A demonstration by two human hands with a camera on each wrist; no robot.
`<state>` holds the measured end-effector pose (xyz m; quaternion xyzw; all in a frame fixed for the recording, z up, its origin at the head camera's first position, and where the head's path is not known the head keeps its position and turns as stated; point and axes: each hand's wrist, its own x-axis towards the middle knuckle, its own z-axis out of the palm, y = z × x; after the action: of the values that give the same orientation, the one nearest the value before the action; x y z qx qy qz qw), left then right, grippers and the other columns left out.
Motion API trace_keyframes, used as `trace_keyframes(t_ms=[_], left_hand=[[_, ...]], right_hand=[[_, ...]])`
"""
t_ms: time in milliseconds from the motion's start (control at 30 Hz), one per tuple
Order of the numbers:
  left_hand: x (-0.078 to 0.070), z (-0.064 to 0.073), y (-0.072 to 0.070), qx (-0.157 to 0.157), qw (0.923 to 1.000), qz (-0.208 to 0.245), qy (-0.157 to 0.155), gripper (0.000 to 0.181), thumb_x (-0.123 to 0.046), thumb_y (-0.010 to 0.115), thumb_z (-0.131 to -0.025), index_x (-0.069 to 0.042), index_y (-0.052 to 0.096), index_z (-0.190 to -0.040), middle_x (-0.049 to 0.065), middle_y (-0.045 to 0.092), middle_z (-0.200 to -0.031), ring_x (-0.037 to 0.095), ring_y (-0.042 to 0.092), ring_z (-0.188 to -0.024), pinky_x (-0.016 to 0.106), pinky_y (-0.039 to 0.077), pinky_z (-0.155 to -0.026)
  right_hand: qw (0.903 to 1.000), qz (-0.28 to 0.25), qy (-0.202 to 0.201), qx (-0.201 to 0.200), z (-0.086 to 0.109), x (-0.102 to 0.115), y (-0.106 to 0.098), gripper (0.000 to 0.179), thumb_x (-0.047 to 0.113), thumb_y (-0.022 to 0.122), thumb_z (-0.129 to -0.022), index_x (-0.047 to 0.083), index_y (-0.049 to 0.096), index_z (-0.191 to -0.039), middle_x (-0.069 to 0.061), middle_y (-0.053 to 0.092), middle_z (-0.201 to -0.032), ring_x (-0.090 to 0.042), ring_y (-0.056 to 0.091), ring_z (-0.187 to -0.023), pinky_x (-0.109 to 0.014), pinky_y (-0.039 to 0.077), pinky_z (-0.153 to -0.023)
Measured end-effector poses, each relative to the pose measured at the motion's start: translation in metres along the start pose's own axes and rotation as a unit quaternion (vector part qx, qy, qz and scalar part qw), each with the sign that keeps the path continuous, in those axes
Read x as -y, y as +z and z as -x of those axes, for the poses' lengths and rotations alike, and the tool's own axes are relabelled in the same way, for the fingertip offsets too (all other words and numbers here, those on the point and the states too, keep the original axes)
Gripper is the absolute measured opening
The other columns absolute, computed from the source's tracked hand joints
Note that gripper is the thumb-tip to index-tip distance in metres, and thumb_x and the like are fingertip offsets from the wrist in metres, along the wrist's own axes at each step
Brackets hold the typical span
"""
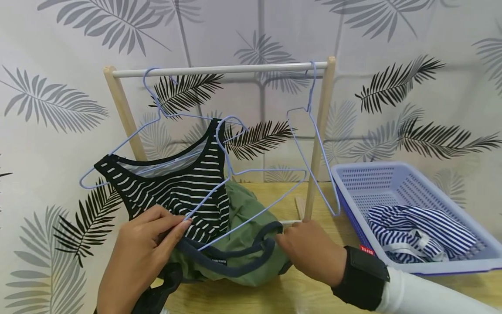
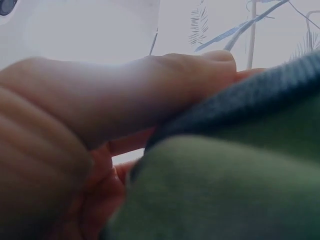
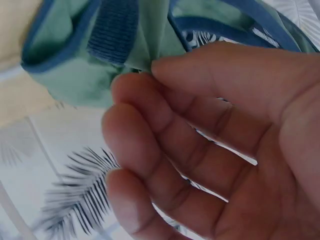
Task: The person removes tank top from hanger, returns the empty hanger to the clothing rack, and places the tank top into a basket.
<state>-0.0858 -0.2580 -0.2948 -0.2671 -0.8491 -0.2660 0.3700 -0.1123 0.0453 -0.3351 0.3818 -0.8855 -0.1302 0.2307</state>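
My left hand [image 1: 141, 248] pinches a blue wire hanger [image 1: 270, 170] near the end of one arm. In the left wrist view, that thumb lies along the navy trim of a green sleeveless top [image 2: 225, 185]. The hanger's lower bar dips inside the top's neckline, and its other arm end stands free above the cloth. My right hand [image 1: 313, 250] pinches the top's other shoulder between thumb and forefinger, seen close in the right wrist view beside ribbed navy trim [image 3: 114, 32]. The top's lower part bunches on the table.
Behind, a black-and-white striped tank top [image 1: 196, 174] hangs by a blue hanger [image 1: 129, 139] from the white rail [image 1: 235, 68] of a wooden rack. Another hanger [image 1: 321, 144] hangs bare at right. A lavender basket [image 1: 415, 174] holds a blue-and-white striped garment [image 1: 431, 231].
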Motion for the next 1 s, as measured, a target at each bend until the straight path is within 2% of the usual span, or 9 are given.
trace_keyframes(t_ms=[233,333,467,567,633,700,800,933,1000], left_hand=[[0.002,-0.004,0.007,0.010,0.9999,-0.012,0.002,0.008,-0.008,0.079,-0.079,-0.015,0.076,-0.081,-0.017,0.052,-0.075,-0.002,0.041,-0.059,0.011,0.033,-0.055],[0.003,-0.004,0.008,0.014,0.9997,-0.021,-0.005,0.008,-0.008,0.079,-0.079,-0.015,0.076,-0.081,-0.016,0.053,-0.075,-0.002,0.041,-0.059,0.011,0.033,-0.055],[0.004,-0.005,0.010,0.020,0.9995,-0.024,-0.008,0.008,-0.008,0.078,-0.079,-0.015,0.076,-0.083,-0.016,0.053,-0.076,-0.001,0.042,-0.059,0.011,0.033,-0.056],[0.003,-0.005,0.010,0.026,0.9994,-0.023,-0.007,0.007,-0.009,0.078,-0.079,-0.014,0.076,-0.083,-0.017,0.052,-0.076,-0.002,0.041,-0.059,0.011,0.032,-0.056],[0.002,-0.005,0.011,0.030,0.9993,-0.024,-0.007,0.007,-0.009,0.078,-0.080,-0.014,0.076,-0.083,-0.017,0.052,-0.075,-0.002,0.041,-0.059,0.011,0.032,-0.056],[0.001,-0.005,0.011,0.031,0.9991,-0.026,-0.009,0.006,-0.009,0.078,-0.080,-0.015,0.075,-0.082,-0.017,0.052,-0.075,-0.002,0.041,-0.059,0.011,0.032,-0.055],[-0.001,-0.006,0.012,0.032,0.9990,-0.029,-0.011,0.007,-0.009,0.078,-0.080,-0.015,0.075,-0.082,-0.017,0.052,-0.075,-0.002,0.041,-0.059,0.011,0.032,-0.055],[-0.002,-0.007,0.014,0.036,0.9985,-0.039,-0.015,0.008,-0.010,0.077,-0.081,-0.016,0.074,-0.081,-0.016,0.053,-0.075,-0.001,0.041,-0.060,0.013,0.034,-0.055],[-0.003,-0.007,0.016,0.041,0.9981,-0.044,-0.016,0.008,-0.010,0.077,-0.081,-0.017,0.073,-0.080,-0.016,0.053,-0.075,-0.001,0.042,-0.060,0.016,0.036,-0.055]], right_hand=[[0.9993,-0.035,-0.003,-0.013,0.010,0.001,0.024,0.026,0.000,0.074,-0.072,0.016,0.056,-0.063,0.003,0.053,-0.055,-0.012,0.053,-0.050,-0.031,0.041,-0.044],[0.9990,-0.038,0.006,-0.020,0.011,-0.002,0.029,0.023,0.002,0.074,-0.074,0.016,0.058,-0.064,0.003,0.054,-0.056,-0.012,0.054,-0.050,-0.030,0.042,-0.043],[0.9980,-0.053,0.027,-0.022,0.011,-0.006,0.033,0.022,0.008,0.071,-0.076,0.017,0.056,-0.063,0.005,0.051,-0.055,-0.010,0.052,-0.048,-0.026,0.038,-0.038],[0.9961,-0.058,0.041,-0.052,0.011,-0.008,0.035,0.022,0.011,0.070,-0.079,0.016,0.054,-0.065,0.005,0.049,-0.057,-0.009,0.050,-0.049,-0.023,0.033,-0.037],[0.9921,-0.072,0.052,-0.088,0.010,-0.010,0.037,0.020,0.011,0.070,-0.081,0.016,0.055,-0.070,0.006,0.048,-0.060,-0.008,0.048,-0.051,-0.021,0.033,-0.038],[0.9844,-0.105,0.064,-0.126,0.009,-0.013,0.040,0.018,0.012,0.070,-0.084,0.016,0.055,-0.075,0.007,0.048,-0.064,-0.007,0.047,-0.054,-0.021,0.035,-0.042],[0.9671,-0.167,0.092,-0.169,0.007,-0.021,0.045,0.011,0.013,0.070,-0.086,0.014,0.060,-0.090,0.008,0.054,-0.070,-0.005,0.050,-0.057,-0.020,0.039,-0.047],[0.9421,-0.241,0.147,-0.181,0.001,-0.029,0.056,0.031,0.016,0.067,-0.091,0.008,0.056,-0.119,0.005,0.059,-0.078,-0.001,0.046,-0.052,-0.019,0.037,-0.046],[0.9278,-0.278,0.173,-0.179,-0.003,-0.029,0.061,0.038,0.017,0.064,-0.093,0.006,0.050,-0.127,0.006,0.058,-0.079,0.001,0.040,-0.049,-0.019,0.034,-0.045]])
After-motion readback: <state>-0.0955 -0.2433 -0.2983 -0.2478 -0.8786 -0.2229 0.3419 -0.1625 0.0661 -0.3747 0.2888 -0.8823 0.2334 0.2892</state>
